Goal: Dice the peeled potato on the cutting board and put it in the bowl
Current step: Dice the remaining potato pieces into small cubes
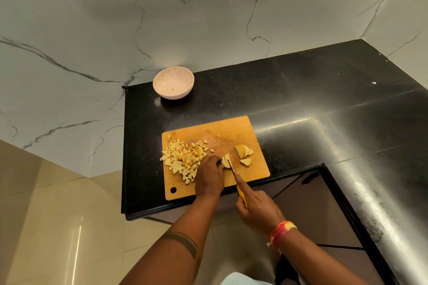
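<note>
A rectangular wooden cutting board (243, 127) lies on glossy black stone counter (301, 90). At the board's middle, the left hand (209, 177) curls its fingers onto a pale potato piece (225, 160). The right hand (257, 206) grips a yellow-handled knife (236, 180), forefinger along its spine, blade on that piece. Small irregular cubes (183, 159) heap on the board's left; curved slices (244, 154) lie right. Beyond the board stands a round pinkish bowl (173, 82).

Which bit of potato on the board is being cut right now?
The slice under the left hand, where the knife blade meets it. The other uncut slices lie apart to its right; the diced pile lies left.
</note>
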`<state>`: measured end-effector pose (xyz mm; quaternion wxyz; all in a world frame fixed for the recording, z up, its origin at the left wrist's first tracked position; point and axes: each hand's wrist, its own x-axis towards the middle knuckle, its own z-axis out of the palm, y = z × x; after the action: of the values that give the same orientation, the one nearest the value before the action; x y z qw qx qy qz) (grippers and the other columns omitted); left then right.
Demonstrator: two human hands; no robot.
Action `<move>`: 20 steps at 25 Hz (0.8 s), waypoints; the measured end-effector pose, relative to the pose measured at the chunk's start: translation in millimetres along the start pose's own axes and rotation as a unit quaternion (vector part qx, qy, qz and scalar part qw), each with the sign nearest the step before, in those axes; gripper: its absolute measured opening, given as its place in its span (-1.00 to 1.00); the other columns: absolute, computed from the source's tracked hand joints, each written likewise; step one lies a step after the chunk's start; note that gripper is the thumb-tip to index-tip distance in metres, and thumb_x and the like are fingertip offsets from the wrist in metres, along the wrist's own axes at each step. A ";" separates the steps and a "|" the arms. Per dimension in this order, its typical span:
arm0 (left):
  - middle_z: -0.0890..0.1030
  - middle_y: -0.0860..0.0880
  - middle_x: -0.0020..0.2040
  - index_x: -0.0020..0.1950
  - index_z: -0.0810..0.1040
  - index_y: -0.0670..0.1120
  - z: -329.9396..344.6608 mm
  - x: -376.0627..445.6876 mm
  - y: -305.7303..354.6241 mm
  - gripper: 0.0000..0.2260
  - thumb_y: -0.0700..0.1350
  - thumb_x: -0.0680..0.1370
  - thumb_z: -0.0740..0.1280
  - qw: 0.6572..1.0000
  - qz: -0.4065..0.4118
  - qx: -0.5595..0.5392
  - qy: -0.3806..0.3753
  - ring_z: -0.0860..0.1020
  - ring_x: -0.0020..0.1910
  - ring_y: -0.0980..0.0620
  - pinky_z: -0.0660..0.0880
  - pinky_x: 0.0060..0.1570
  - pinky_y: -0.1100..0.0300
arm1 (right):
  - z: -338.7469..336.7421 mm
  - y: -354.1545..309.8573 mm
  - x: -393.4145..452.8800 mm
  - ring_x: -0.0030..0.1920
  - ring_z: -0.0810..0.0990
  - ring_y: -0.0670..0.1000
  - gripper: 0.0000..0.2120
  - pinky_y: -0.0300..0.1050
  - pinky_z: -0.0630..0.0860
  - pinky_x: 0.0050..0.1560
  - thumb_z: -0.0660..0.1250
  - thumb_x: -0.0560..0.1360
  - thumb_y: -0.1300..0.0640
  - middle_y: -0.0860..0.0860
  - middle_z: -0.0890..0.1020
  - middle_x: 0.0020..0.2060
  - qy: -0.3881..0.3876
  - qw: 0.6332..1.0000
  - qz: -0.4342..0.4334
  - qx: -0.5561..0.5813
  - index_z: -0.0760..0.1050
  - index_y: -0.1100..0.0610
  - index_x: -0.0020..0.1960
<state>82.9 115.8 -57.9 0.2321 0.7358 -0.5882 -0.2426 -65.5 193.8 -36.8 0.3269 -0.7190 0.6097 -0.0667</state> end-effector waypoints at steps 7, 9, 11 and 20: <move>0.55 -0.05 0.29 0.13 0.65 -0.11 -0.1 2.7 2.7 -0.84 -0.21 0.61 0.32 1.000 -0.001 0.006 -0.002 0.49 0.32 -0.05 0.43 0.10 0.22 | -2.3 -16.3 32.3 -0.33 0.53 0.04 -0.32 0.01 0.47 -0.30 0.14 0.61 0.02 0.04 0.54 -0.31 -0.028 1.000 0.007 0.001 -0.08 -0.10 0.65; 0.52 -0.05 0.35 0.11 0.65 -0.12 1.6 4.5 2.0 -0.85 -0.20 0.61 0.31 1.000 0.000 0.014 -0.009 0.44 0.40 -0.04 0.43 0.16 0.20 | -1.5 -16.0 35.1 -0.33 0.52 0.05 -0.32 0.01 0.45 -0.30 0.14 0.61 0.03 0.05 0.55 -0.29 -0.029 1.000 0.010 0.006 -0.08 -0.11 0.64; 0.54 -0.04 0.28 0.11 0.65 -0.11 4.3 5.4 1.4 -0.85 -0.19 0.61 0.32 0.999 -0.004 0.027 -0.020 0.51 0.29 -0.06 0.46 0.07 0.19 | 1.9 -10.8 25.9 -0.31 0.52 0.06 -0.32 0.01 0.43 -0.29 0.14 0.61 0.04 0.05 0.55 -0.27 -0.027 1.000 0.007 0.007 -0.09 -0.10 0.65; 0.47 -0.08 0.40 0.24 0.58 -0.07 9.2 0.0 11.1 -0.79 -0.10 0.65 0.25 0.999 -0.052 -0.013 0.010 0.44 0.37 -0.09 0.50 0.22 0.06 | -5.7 10.7 -8.9 -0.45 0.42 -0.06 -0.29 -0.17 0.27 -0.43 0.16 0.60 0.05 -0.09 0.46 -0.42 0.018 0.999 0.002 0.034 -0.11 -0.17 0.64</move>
<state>68.6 113.0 -58.1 0.2346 0.7645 -0.5435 -0.2550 -79.4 199.4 -35.6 0.3401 -0.7049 0.6144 -0.1001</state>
